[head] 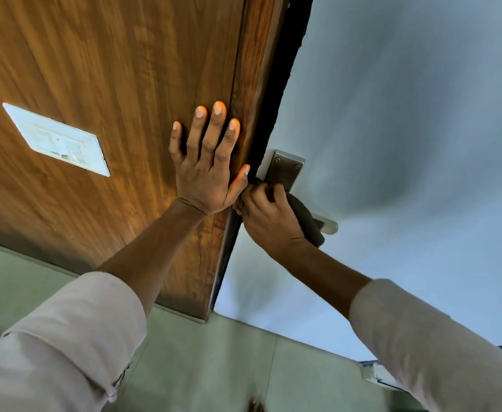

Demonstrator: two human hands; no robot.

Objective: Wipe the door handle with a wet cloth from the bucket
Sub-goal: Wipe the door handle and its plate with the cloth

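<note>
Nearest me, two rolled pale sleeves: left sleeve (65, 337) at 7 o'clock, right sleeve (428, 337) at 4 o'clock, bare forearms running up from both. Between them at 6 o'clock the floor (214, 367) shows as pale greenish tiles with faint joint lines. A small white object (371, 373) lies on the floor near 4 o'clock, too blurred to name.

Next out, my left hand (208, 162) sits near frame centre, flat and spread wide on the wooden door (95, 69), fingers pointing to 12 o'clock, thumb stretched toward the door edge at 3 o'clock. It holds nothing, just presses the panel.

My right hand (267, 218) is just right of centre, touching the left thumb area, closed around a dark cloth (306, 221). The cloth is wrapped over the door handle (328, 226); only the handle's metal tip pokes out toward 3 o'clock past the cloth. Above the hand at 1 o'clock of it, the metal handle plate (285, 171) shows two screws and sits against the blue-grey surface.

Farther: the wooden door fills 9 to 12 o'clock, brown grain, slightly motion-blurred, with a white rectangular label (56, 139) at 9 o'clock, text unreadable. The door's dark edge (276, 99) runs from 12 o'clock down to centre. Right of it a smooth blue-grey surface (407, 114) fills 1 to 4 o'clock, with soft shadows. I can't tell if that surface is a wall or a door face.
</note>
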